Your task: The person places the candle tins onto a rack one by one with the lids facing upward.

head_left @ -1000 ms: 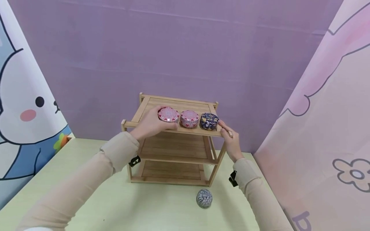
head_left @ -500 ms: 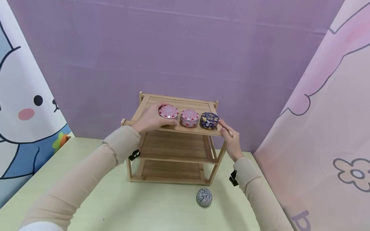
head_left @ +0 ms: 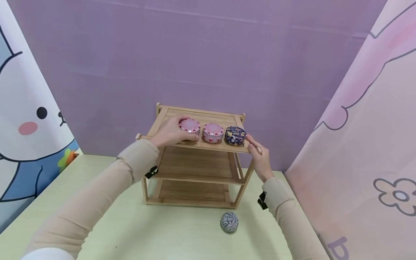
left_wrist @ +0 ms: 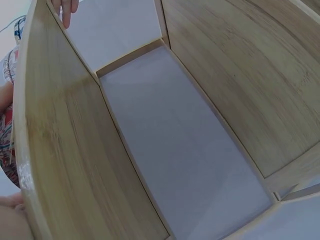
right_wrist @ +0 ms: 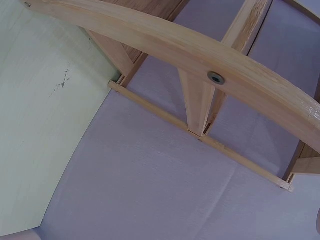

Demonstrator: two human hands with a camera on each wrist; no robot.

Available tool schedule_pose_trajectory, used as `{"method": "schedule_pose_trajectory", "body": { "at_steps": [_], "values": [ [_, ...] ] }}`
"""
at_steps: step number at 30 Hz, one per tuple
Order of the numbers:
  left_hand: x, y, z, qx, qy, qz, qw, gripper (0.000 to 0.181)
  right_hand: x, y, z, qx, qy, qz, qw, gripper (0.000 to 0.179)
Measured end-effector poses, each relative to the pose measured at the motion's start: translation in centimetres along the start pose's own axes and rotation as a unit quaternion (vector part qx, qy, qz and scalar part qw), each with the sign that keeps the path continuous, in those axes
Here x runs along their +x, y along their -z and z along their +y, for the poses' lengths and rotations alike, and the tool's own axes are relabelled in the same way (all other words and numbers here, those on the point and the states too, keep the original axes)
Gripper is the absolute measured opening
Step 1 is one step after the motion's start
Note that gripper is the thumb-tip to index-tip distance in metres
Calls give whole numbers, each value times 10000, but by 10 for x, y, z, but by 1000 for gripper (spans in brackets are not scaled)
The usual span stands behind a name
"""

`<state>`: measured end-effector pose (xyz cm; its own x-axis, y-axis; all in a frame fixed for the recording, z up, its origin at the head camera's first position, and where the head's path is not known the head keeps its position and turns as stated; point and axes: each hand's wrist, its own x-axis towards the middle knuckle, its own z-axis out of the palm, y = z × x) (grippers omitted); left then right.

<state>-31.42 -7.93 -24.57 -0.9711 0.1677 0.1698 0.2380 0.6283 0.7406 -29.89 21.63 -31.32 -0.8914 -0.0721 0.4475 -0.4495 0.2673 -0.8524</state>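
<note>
My left hand (head_left: 172, 131) holds a round pink patterned tin (head_left: 190, 125) at the left of the wooden rack's top shelf (head_left: 201, 115), its thumb along the near side and its fingers behind. A second pink tin (head_left: 212, 133) stands beside it, and a dark blue floral tin (head_left: 235, 136) is farther right in the same row. At the rack's front right corner, my right hand (head_left: 261, 160) grips the end of the top rail, fingertips close to the blue tin. In the left wrist view, the pink tin (left_wrist: 6, 142) is partly hidden behind the top board.
Below are two lower wooden shelves (head_left: 196, 166). A grey patterned tin (head_left: 229, 222) stands on the pale green table (head_left: 182, 238), in front of the rack's right side. A purple backdrop (head_left: 208, 54) rises behind; printed panels (head_left: 354, 144) flank both sides.
My left hand has shifted the left pink tin slightly back on the top shelf, and its forearm has moved a little to the right. The right hand keeps its place at the corner.
</note>
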Motion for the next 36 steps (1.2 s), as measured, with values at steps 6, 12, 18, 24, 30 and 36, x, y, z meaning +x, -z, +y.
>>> {"method": "schedule_pose_trajectory", "body": {
  "at_steps": [6,12,18,24,30,36],
  "values": [
    [-1,0,2,101,61,-53,9999,82,-1,0,0,-50,-1,20,10000,41],
    [-1,0,2,152,135,-63,9998,83,-1,-1,-1,-24,10,5,10000,41],
    [-1,-2,2,212,154,-69,9996,83,-1,0,-1,-22,8,19,10000,41],
    [0,-2,1,271,136,-97,9995,84,0,0,0,-7,-26,-16,10000,42],
    [1,-2,-1,278,145,-119,9994,85,0,-1,0,-21,-24,8,10000,41],
    [0,-2,0,326,155,-153,9992,86,1,-1,0,-49,-18,47,10000,40]
  ]
}}
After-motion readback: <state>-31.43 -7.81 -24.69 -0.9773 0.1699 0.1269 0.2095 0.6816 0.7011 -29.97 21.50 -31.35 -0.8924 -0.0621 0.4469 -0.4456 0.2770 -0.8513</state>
